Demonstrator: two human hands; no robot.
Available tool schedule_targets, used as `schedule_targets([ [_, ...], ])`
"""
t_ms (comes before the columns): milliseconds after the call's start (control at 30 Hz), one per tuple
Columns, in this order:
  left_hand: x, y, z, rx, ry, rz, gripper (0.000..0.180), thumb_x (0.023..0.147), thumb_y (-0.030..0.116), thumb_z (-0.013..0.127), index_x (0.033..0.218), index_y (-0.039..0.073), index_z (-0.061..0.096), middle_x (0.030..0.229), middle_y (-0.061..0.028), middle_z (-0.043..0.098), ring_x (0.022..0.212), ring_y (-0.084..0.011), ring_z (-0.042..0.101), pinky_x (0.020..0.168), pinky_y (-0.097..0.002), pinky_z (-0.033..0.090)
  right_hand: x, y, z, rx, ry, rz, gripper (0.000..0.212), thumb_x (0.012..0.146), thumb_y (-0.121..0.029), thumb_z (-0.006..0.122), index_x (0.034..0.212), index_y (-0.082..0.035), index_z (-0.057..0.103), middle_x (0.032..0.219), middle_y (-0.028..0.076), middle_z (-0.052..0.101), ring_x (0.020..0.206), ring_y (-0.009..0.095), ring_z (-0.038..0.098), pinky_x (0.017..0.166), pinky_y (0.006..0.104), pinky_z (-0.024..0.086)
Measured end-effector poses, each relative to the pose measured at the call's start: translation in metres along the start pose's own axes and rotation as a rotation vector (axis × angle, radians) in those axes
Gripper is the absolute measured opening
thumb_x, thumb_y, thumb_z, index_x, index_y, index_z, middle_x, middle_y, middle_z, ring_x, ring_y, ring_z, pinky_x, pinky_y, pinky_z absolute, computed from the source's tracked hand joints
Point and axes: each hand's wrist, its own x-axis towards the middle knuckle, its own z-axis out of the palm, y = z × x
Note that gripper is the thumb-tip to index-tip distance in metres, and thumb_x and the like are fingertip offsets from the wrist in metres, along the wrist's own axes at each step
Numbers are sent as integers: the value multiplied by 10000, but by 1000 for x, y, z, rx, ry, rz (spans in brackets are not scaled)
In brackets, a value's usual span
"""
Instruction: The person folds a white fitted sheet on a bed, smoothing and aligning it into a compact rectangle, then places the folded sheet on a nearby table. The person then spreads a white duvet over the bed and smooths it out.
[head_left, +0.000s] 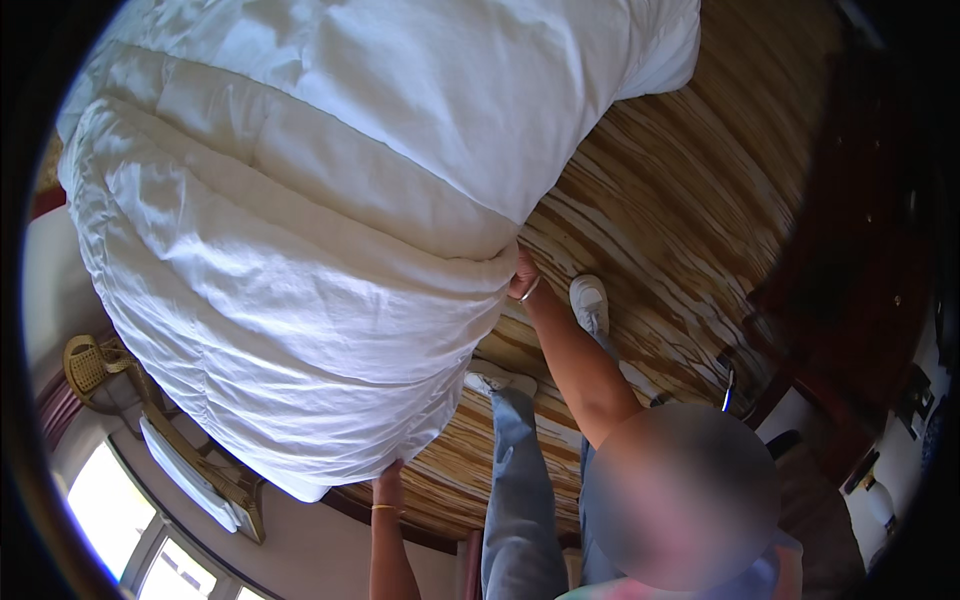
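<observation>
- The left hand (pixel 388 487), with a gold bangle on its wrist, comes up from the near edge. Its fingers close on the near corner of the white duvet (pixel 300 230).
- The right hand (pixel 524 276), farther off, is clenched on a folded edge at the duvet's right side.
- The duvet is held up off the striped wooden floor (pixel 660 210), filling the left and far view.
- It looks soft, puffy and limp, and bulky rather than heavy. It sags between grips, so hems and corners seem the best holds.
- Its long axis runs from near left to far right, with the fold layers lying along it.
- A wicker chair (pixel 92 365) stands at the left.
</observation>
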Motion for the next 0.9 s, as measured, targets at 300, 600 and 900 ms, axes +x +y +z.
schedule_targets([
  [300,19,-51,72,-703,70,-181,467,788,62,572,1222,20,402,1219,-71,446,1151,-215,407,985,-356,311,12,11,-37,203,-147,-107,475,834,-331,565,1247,-127,449,1249,52,487,1144,239,451,972,403,369],
  [600,10,-48,85,-1152,30,-225,529,728,17,620,1217,81,428,1198,-52,473,1133,-240,428,963,-391,341,-34,-12,-58,274,-93,-146,419,860,-284,537,1238,-117,462,1251,68,492,1138,247,467,978,419,362],
  [900,7,-73,95,-1019,18,-322,524,732,8,619,1214,88,431,1214,-39,459,1152,-212,408,969,-363,318,-139,-39,-41,16,-75,-183,446,755,-129,617,1182,-85,497,1209,75,520,1155,258,444,1004,438,304],
])
